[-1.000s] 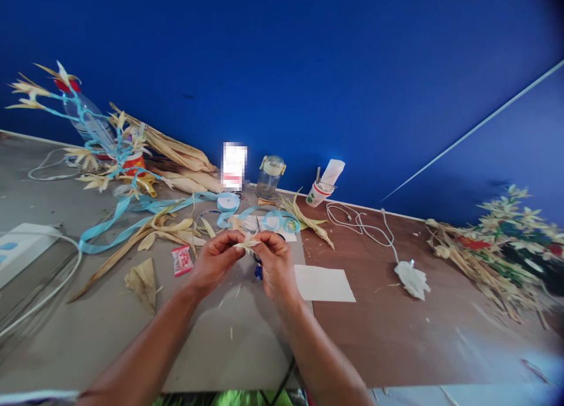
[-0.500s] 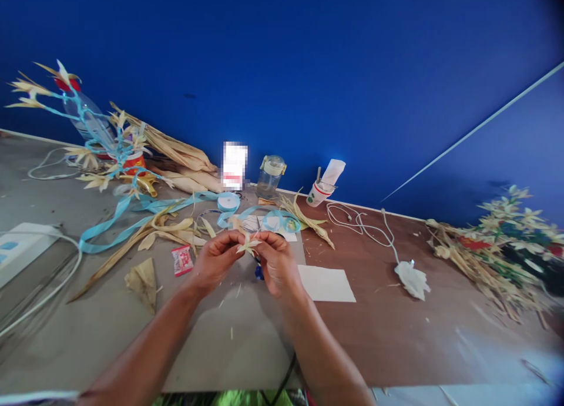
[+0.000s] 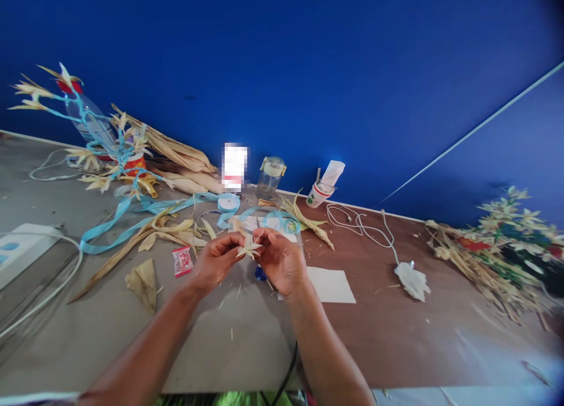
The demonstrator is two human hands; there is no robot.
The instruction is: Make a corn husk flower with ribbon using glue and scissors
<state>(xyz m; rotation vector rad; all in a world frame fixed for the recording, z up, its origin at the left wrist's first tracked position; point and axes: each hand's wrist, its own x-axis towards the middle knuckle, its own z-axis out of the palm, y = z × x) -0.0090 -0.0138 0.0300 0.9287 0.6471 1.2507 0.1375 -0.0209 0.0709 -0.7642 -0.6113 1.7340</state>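
Note:
A small star-shaped flower of dried husk [image 3: 249, 248] is pinched between the fingertips of both hands above the grey table [image 3: 79, 329]. My left hand [image 3: 217, 261] holds it from the left with fingers curled. My right hand [image 3: 282, 260] grips it from the right, palm turned partly up, fingers pressed to the petals. Something small and blue [image 3: 261, 273] lies on the table just beneath my right hand.
Husk strips [image 3: 163, 232], light blue ribbon [image 3: 110, 222] and its spool [image 3: 228, 203] lie beyond the hands. A red packet [image 3: 181, 260], glass jar [image 3: 269, 177], paper cup [image 3: 318, 193], white paper [image 3: 330, 284], white cable [image 3: 370, 227] and finished flowers [image 3: 497, 247] surround them.
My right hand has rolled palm-up and shifted slightly right. The husk flower has opened out and sits a little lower between the fingertips.

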